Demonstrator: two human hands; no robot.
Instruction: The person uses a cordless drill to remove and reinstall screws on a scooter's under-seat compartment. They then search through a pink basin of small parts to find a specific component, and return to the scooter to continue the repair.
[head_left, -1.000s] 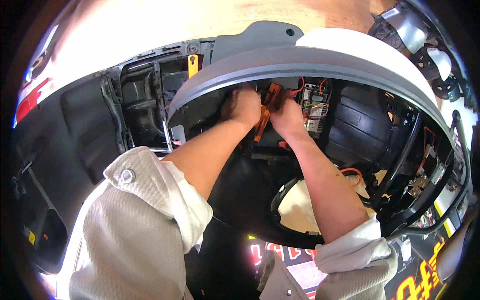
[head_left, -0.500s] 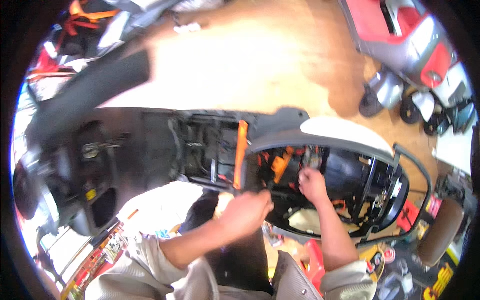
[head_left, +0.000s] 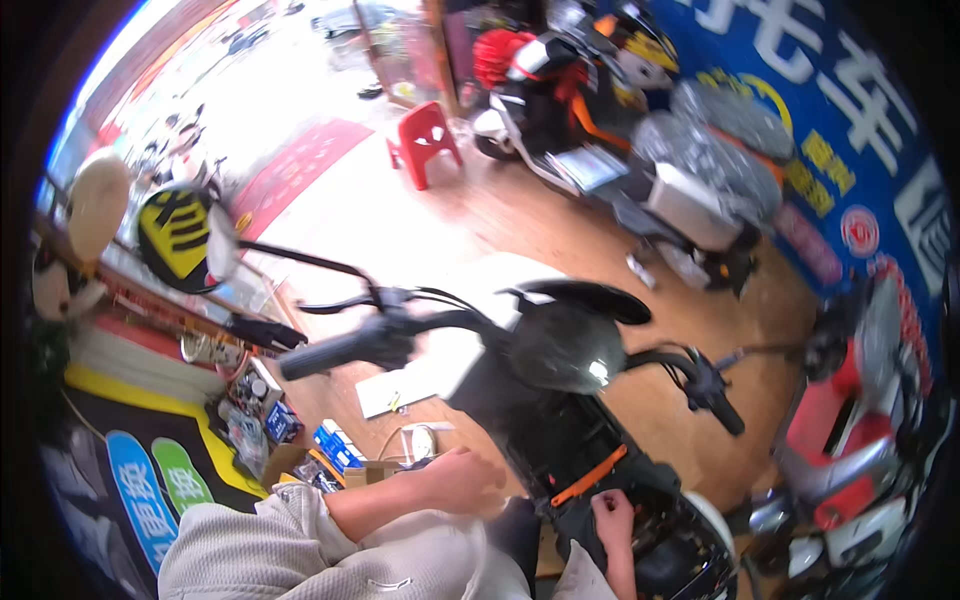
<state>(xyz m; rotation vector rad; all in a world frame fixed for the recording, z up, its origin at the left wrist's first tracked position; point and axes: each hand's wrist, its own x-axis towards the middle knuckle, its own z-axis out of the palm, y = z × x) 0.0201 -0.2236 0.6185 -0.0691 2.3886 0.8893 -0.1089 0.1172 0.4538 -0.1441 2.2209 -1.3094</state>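
Note:
A dark motor scooter (head_left: 480, 375) with part of its body panels off stands in front of me. An orange strip (head_left: 590, 475) lies across its frame, behind the headlight unit (head_left: 565, 350). My right hand (head_left: 612, 515) is over the frame beside that strip, fingers curled in; whatever they may hold is hidden. On the near side of the scooter, my left hand (head_left: 462, 482) is in front of my body, its fingers bent into a loose fist. Blur smears its fingertips, and I cannot make out anything in them. The seat opening (head_left: 670, 545) is at the lower edge, partly behind my right forearm.
The handlebar's left grip (head_left: 325, 355) and mirror (head_left: 185, 240) reach out on the left. Small boxes (head_left: 335, 445) stand on the floor near my left arm. A red stool (head_left: 424, 142) and another scooter (head_left: 600, 150) are farther off. Red and grey bodywork (head_left: 845, 430) stands at right.
The view has swung up and left, bringing the handlebars and doorway in. My right hand has come out of the seat opening to beside the orange strip. My left hand has drawn away from the scooter.

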